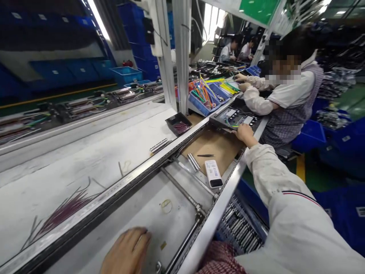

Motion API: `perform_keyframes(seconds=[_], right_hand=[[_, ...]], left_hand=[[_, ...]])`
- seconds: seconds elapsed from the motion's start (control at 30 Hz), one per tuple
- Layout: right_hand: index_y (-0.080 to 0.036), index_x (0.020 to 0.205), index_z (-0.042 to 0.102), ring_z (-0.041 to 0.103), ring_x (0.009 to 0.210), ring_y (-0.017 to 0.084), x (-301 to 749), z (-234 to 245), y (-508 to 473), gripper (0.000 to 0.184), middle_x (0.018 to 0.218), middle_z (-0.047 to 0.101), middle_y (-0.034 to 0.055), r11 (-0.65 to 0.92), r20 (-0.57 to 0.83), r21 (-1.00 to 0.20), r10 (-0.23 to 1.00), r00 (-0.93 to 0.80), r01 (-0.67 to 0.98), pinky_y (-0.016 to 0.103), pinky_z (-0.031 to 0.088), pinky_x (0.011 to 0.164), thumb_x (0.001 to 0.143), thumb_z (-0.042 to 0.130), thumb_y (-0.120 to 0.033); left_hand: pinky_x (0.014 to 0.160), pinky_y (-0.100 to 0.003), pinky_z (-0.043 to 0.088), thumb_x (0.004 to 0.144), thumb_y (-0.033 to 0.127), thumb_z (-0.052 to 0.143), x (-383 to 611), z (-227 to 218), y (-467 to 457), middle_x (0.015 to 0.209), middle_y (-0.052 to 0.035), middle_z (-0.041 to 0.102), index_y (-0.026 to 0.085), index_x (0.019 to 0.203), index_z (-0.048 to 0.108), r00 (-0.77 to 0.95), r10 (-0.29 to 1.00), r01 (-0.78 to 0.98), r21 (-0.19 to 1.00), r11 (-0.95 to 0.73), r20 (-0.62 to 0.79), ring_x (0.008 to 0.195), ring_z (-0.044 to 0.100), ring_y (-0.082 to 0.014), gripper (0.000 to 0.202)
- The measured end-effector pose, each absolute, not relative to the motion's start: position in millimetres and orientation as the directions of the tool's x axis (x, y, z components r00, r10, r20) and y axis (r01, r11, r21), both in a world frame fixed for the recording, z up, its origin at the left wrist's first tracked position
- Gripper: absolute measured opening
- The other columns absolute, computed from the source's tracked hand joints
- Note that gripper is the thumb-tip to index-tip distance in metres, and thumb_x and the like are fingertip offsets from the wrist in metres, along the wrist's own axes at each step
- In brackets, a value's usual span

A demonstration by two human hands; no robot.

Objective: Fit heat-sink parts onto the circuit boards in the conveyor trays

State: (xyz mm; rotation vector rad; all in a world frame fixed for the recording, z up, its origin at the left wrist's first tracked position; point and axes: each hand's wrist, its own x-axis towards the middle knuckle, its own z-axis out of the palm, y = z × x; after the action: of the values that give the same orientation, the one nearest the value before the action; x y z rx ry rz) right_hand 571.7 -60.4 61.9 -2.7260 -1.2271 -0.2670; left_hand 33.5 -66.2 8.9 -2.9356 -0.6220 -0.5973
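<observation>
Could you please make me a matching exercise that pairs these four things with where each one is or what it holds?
Things:
1. right hand
2. left hand
3. tweezers
4. small black tray

Places or states:
A. on brown cardboard
B. holding maroon wire pieces
C. at the edge of a grey electronic unit
D. on a pale bench panel

Pairs: 1C, 2D, 3A, 4B

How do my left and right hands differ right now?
Your right hand reaches far forward, its fingers at the edge of the grey electronic unit, while your left hand sits low and close, over the white bench panel. The right hand shows whole beyond its white sleeve; the left is cut off by the picture's bottom edge. Both hands are bare.
</observation>
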Motion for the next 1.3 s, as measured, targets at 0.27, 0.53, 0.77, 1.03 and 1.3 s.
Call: perform_keyframes(seconds=[0.27, 0.53, 0.77, 1.03, 1.3], right_hand=[[-0.012, 0.114, 0.057, 0.057, 0.104, 0.021, 602, 34, -57, 0.039, 0.116, 0.059, 0.0108, -0.729, 0.058, 0.06, 0.684, 0.727, 0.682, 0.042, 0.047, 0.09, 0.091, 0.052, -0.043], [-0.012, 0.102, 0.062, 0.062, 0.097, 0.03, 517, 44, -82, 0.039, 0.105, 0.065, 0.0167, -0.543, -0.068, 0.065, 0.835, 0.546, 0.837, 0.037, 0.047, 0.075, 0.089, 0.048, -0.047], [-0.021, 0.098, 0.066, 0.063, 0.095, 0.022, 434, 64, -102, 0.036, 0.102, 0.068, 0.0078, -0.225, -0.189, -0.085, 0.96, 0.206, 0.971, 0.029, 0.045, 0.078, 0.089, 0.046, -0.049], [-0.018, 0.063, 0.059, 0.068, 0.07, 0.027, 481, 63, -48, 0.07, 0.068, 0.068, 0.0165, -0.195, -0.271, -0.205, 0.953, 0.136, 0.959, 0.033, 0.047, 0.062, 0.093, 0.009, -0.057], [-0.021, 0.073, 0.066, 0.068, 0.061, 0.029, 397, 3, -66, 0.048, 0.065, 0.07, 0.011, 0.123, -0.144, -0.267, 0.975, -0.166, 0.956, 0.036, 0.05, 0.054, 0.087, 0.03, -0.049]], left_hand=[[0.077, -0.032, 0.048, 0.081, 0.007, 0.048, 276, 28, 35, 0.096, -0.0091, 0.065, 0.015, 0.097, 0.063, 0.979, 0.172, 0.174, -0.011, -0.985, 0.11, 0.092, 0.06, -0.0218, 0.023], [0.117, -0.045, 0.02, 0.082, 0.002, 0.042, 388, 22, 47, 0.154, -0.0126, 0.02, 0.015, 0.145, 0.024, 0.984, 0.161, 0.158, 0.038, -0.987, 0.078, 0.144, 0.014, -0.0264, 0.066], [0.116, -0.05, 0.024, 0.085, 0.009, 0.045, 277, 20, 23, 0.136, -0.0133, 0.049, 0.015, 0.131, 0.046, 0.981, 0.192, 0.192, 0.05, -0.98, 0.004, 0.136, 0.034, -0.0289, 0.047], [0.115, -0.056, 0.026, 0.076, 0.006, 0.054, 105, 25, -14, 0.136, -0.0143, 0.05, 0.015, 0.123, 0.054, 0.948, 0.303, 0.317, 0.204, -0.926, -0.099, 0.137, 0.033, -0.0312, 0.047], [0.098, -0.025, 0.048, 0.084, 0.004, 0.038, -22, 48, 8, 0.117, -0.0004, 0.066, 0.022, 0.112, 0.063, 0.412, 0.891, 0.886, 0.313, -0.342, -0.19, 0.108, 0.06, -0.0103, 0.041]])
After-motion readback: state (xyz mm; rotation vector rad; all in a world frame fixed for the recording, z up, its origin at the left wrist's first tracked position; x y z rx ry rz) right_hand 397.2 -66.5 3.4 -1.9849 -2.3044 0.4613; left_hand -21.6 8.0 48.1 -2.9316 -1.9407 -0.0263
